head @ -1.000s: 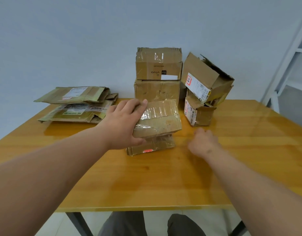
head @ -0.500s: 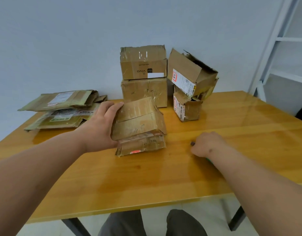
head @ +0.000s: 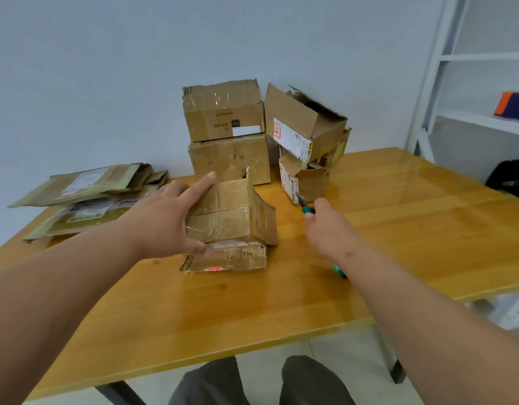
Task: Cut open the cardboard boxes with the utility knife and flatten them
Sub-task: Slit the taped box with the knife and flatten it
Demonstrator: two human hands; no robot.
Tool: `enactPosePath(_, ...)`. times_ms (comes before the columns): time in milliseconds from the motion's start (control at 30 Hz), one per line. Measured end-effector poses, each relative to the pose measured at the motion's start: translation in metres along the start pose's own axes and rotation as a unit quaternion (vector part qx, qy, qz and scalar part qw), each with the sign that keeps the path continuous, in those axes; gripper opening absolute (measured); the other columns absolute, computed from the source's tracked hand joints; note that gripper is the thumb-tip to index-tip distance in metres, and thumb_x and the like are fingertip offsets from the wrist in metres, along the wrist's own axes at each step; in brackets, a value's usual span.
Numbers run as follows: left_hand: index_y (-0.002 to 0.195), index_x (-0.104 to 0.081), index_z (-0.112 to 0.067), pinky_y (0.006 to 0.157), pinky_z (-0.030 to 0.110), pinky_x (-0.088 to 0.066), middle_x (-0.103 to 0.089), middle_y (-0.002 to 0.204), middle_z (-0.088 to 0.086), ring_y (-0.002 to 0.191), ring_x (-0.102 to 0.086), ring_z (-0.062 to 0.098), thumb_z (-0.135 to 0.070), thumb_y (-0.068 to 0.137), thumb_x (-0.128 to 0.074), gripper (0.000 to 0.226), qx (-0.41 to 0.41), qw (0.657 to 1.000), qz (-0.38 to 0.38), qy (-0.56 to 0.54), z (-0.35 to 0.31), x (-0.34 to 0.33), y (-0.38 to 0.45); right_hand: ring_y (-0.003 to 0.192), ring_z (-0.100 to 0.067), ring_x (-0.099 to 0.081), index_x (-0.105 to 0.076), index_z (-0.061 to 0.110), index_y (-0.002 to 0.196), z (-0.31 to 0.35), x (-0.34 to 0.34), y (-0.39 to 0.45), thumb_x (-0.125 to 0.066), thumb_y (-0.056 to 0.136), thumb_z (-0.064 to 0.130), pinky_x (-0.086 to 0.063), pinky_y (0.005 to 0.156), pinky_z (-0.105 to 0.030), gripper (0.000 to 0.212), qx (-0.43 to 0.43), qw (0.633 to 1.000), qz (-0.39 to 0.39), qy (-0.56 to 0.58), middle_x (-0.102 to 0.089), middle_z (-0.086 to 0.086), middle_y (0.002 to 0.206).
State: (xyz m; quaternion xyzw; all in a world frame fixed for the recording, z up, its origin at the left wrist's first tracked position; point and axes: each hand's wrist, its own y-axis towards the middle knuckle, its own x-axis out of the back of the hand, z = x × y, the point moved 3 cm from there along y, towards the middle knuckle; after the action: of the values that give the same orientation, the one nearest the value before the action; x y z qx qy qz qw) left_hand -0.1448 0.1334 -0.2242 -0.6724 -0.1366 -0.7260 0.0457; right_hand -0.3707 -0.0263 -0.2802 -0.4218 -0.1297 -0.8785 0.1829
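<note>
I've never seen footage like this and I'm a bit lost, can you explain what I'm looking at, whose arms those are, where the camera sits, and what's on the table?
There is no machine here. A person wears a camera on the head, looking forward and down, so the two arms reaching in are their own.

The left hand grips a taped cardboard box that sits on a flatter box on the wooden table. The right hand holds a green utility knife, blade pointing away toward the boxes.

Behind stand four more boxes, stacked in twos. At far left lies a pile of flattened cardboard. A white shelf stands at right.
</note>
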Motion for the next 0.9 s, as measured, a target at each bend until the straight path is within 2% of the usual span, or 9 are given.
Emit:
enactPosePath(67, 0.142, 0.019, -0.056, 0.100, 0.038, -0.039, -0.029, 0.143, -0.003, 0.123, -0.042, 0.022, -0.082, 0.050, -0.069, 0.130, -0.003, 1.000, 0.019, 0.006, -0.004, 0.004, 0.005, 0.074, -0.021, -0.060, -0.045, 0.014, 0.108, 0.004, -0.002, -0.007, -0.030, 0.106, 0.025, -0.049, 0.062, -0.037, 0.018, 0.002, 0.991, 0.035, 0.128, -0.059, -0.008, 0.091)
enactPosePath(167, 0.147, 0.002, -0.046, 0.109, 0.045, -0.033, -0.031, 0.148, -0.003, 0.129, -0.039, 0.024, -0.069, 0.050, -0.081, 0.130, 0.001, 1.000, 0.017, -0.003, -0.010, 0.009, 0.012, 0.063, -0.019, -0.062, -0.054, 0.013, 0.107, 0.005, -0.005, -0.019, -0.032, 0.107, 0.021, -0.051, 0.058, -0.032, 0.023, -0.006, 0.948, 0.083, 0.307, -0.065, -0.011, 0.088)
enactPosePath(300, 0.148, -0.004, -0.032, 0.118, 0.047, -0.016, -0.022, 0.155, 0.000, 0.141, -0.024, 0.023, -0.054, 0.055, -0.087, 0.126, -0.006, 0.999, 0.048, 0.005, -0.025, 0.007, 0.024, 0.060, -0.023, -0.062, -0.058, 0.009, 0.106, 0.003, -0.005, -0.028, -0.034, 0.107, 0.017, -0.052, 0.054, -0.033, 0.025, 0.006, 0.899, 0.117, 0.421, -0.068, -0.019, 0.087)
enactPosePath(400, 0.146, -0.004, -0.034, 0.119, 0.054, -0.003, -0.024, 0.151, -0.006, 0.140, -0.025, 0.021, -0.068, 0.053, -0.079, 0.124, -0.009, 0.996, 0.082, -0.019, -0.034, 0.006, 0.034, 0.061, -0.027, -0.062, -0.059, 0.005, 0.105, 0.005, 0.000, -0.030, -0.034, 0.107, 0.015, -0.053, 0.055, -0.036, 0.027, 0.014, 0.868, 0.134, 0.478, -0.069, -0.025, 0.086)
enactPosePath(500, 0.149, -0.003, -0.037, 0.117, 0.057, -0.001, -0.023, 0.151, -0.008, 0.140, -0.026, 0.020, -0.076, 0.054, -0.072, 0.123, -0.018, 0.995, 0.088, -0.033, -0.036, 0.006, 0.041, 0.061, -0.028, -0.064, -0.058, 0.006, 0.105, 0.005, 0.004, -0.026, -0.032, 0.108, 0.017, -0.055, 0.056, -0.036, 0.028, 0.032, 0.877, 0.137, 0.459, -0.070, -0.023, 0.085)
enactPosePath(600, 0.149, -0.004, -0.042, 0.117, 0.058, -0.011, -0.026, 0.150, -0.010, 0.137, -0.032, 0.019, -0.078, 0.053, -0.071, 0.122, -0.025, 0.996, 0.080, -0.035, -0.035, 0.007, 0.044, 0.061, -0.026, -0.065, -0.054, 0.014, 0.111, 0.003, 0.007, -0.021, -0.030, 0.108, 0.018, -0.055, 0.055, -0.035, 0.025, 0.035, 0.902, 0.131, 0.409, -0.071, -0.020, 0.082)
enactPosePath(767, 0.148, -0.010, -0.042, 0.113, 0.054, -0.026, -0.032, 0.146, -0.011, 0.130, -0.038, 0.017, -0.078, 0.049, -0.072, 0.121, -0.026, 0.996, 0.079, -0.041, -0.038, 0.008, 0.048, 0.059, -0.027, -0.065, -0.054, 0.018, 0.110, 0.006, 0.004, -0.016, -0.030, 0.108, 0.019, -0.055, 0.057, -0.038, 0.024, 0.048, 0.911, 0.153, 0.381, -0.071, -0.020, 0.081)
enactPosePath(900, 0.147, -0.014, -0.042, 0.111, 0.054, -0.028, -0.033, 0.145, -0.011, 0.129, -0.039, 0.017, -0.081, 0.045, -0.068, 0.122, -0.022, 0.995, 0.084, -0.049, -0.040, 0.009, 0.047, 0.055, -0.024, -0.064, -0.053, 0.020, 0.108, 0.013, 0.001, -0.011, -0.031, 0.107, 0.020, -0.054, 0.053, -0.035, 0.022, 0.043, 0.918, 0.153, 0.363, -0.071, -0.019, 0.080)
